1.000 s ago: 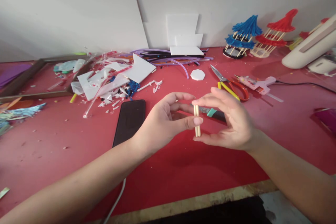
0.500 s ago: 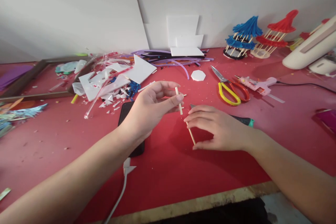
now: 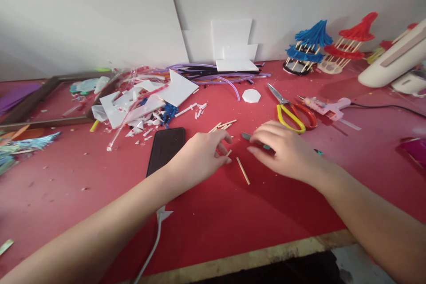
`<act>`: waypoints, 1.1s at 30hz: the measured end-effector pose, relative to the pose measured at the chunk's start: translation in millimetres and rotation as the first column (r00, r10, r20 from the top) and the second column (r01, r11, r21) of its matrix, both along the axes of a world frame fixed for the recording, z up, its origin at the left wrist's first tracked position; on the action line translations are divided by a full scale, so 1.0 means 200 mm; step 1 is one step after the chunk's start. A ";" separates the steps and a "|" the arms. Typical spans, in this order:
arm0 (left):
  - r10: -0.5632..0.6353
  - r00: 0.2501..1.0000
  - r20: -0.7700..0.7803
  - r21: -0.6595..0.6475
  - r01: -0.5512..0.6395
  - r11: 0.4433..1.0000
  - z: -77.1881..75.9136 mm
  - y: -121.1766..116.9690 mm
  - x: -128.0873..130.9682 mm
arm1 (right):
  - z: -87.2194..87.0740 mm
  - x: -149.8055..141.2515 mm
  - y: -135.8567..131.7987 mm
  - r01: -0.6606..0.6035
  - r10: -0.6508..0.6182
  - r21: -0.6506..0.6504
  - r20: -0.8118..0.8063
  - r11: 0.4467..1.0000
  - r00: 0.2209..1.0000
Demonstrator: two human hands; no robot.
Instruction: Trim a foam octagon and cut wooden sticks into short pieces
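Observation:
My left hand (image 3: 203, 153) is low over the table with its fingers curled. A short wooden stick (image 3: 229, 153) pokes out beside its thumb, mostly hidden by the hand. To the right, one longer wooden stick (image 3: 242, 171) lies alone on the red table. Several more cut sticks (image 3: 223, 126) lie in a loose bunch just beyond my left fingers. Over a utility knife (image 3: 246, 136) hovers my right hand (image 3: 282, 148), thumb and fingers apart. The knife's blade end shows past the fingertips, while most of its handle is covered by the hand.
A black phone (image 3: 166, 146) with a white cable lies left. Scissors (image 3: 289, 111), a pink glue gun (image 3: 328, 105) and a white octagon (image 3: 251, 95) lie beyond my hands. Blue (image 3: 306, 49) and red (image 3: 349, 42) pavilion models stand behind. Scraps (image 3: 143, 102) cover the back left.
My right hand has let go of the longer stick, leaving it on the table, and has moved right and away to the knife. My left hand has lowered with its short stick.

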State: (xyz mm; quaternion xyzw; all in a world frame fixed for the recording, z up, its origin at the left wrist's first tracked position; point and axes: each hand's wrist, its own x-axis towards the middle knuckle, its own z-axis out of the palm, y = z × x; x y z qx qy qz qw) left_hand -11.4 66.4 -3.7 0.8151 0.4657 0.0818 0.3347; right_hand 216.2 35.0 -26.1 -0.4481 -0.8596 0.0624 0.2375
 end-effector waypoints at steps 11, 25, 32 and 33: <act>0.001 0.992 -0.129 0.111 0.014 0.994 0.03 0.00 0.03 | -0.01 0.01 0.01 0.009 -0.010 0.017 0.036 1.000 0.999; 0.013 0.959 -0.285 0.315 0.081 0.946 -0.03 0.05 -0.01 | 0.00 -0.02 -0.04 -0.244 0.274 -0.219 0.117 0.945 0.955; 0.024 1.000 -0.021 0.147 -0.020 0.989 0.03 0.04 0.01 | 0.00 -0.02 -0.01 -0.123 0.135 0.145 -0.078 0.982 0.988; 0.011 0.998 0.067 0.028 -0.013 1.000 0.05 0.03 0.02 | 0.01 -0.02 -0.01 -0.047 0.082 0.235 -0.142 0.971 0.986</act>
